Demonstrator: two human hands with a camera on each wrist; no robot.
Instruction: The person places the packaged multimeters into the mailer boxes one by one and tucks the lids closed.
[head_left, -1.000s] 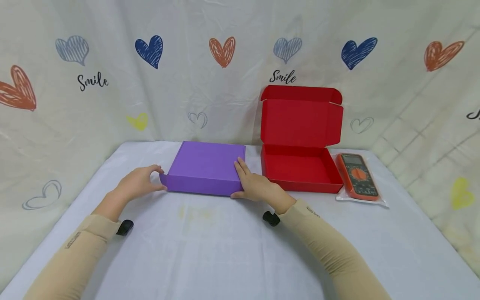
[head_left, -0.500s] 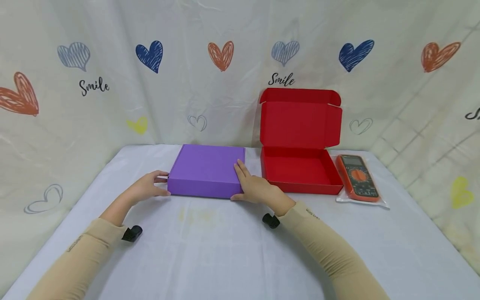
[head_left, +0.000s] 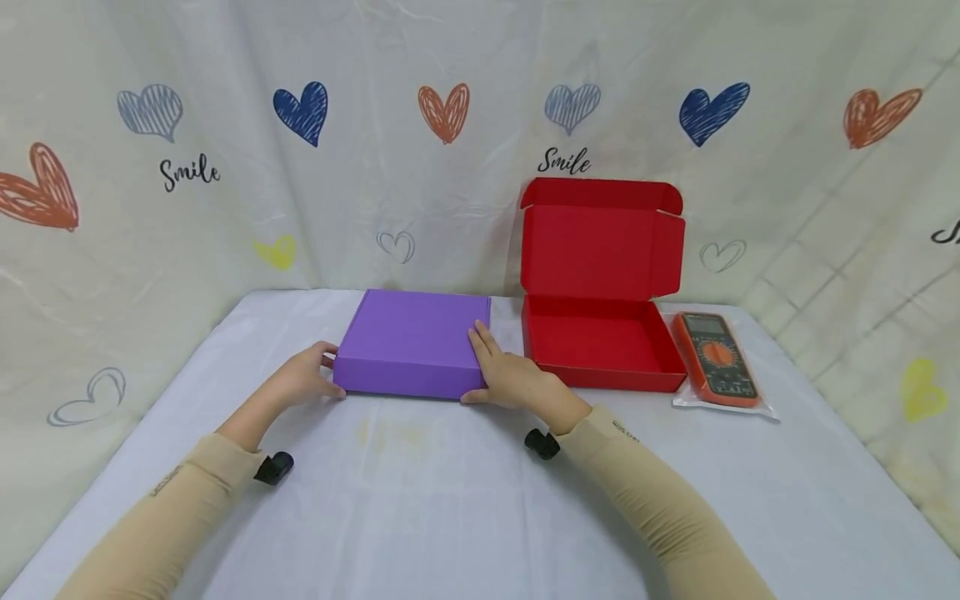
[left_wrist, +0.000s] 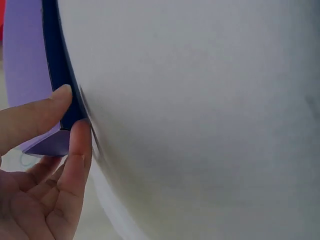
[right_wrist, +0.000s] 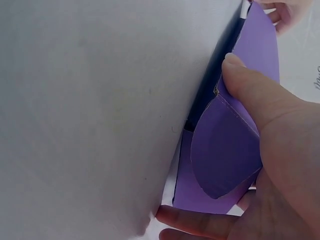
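A purple cardboard box lies on the table with its lid down. My left hand is at its front left corner, thumb on the front face and fingers round the side. The left wrist view shows that thumb over the dark lower edge. My right hand holds the front right corner, the fingers laid along the right edge and the thumb on the front. In the right wrist view a rounded purple flap stands out at that corner, below the thumb.
A red box stands to the right with its lid raised against the patterned backdrop. Beside it lies an orange multimeter in a clear plastic bag. A white cloth covers the table.
The purple flap that stuck out at the left corner is no longer seen there in the head view. My left hand has moved right, against the corner. The right hand has stayed in place.
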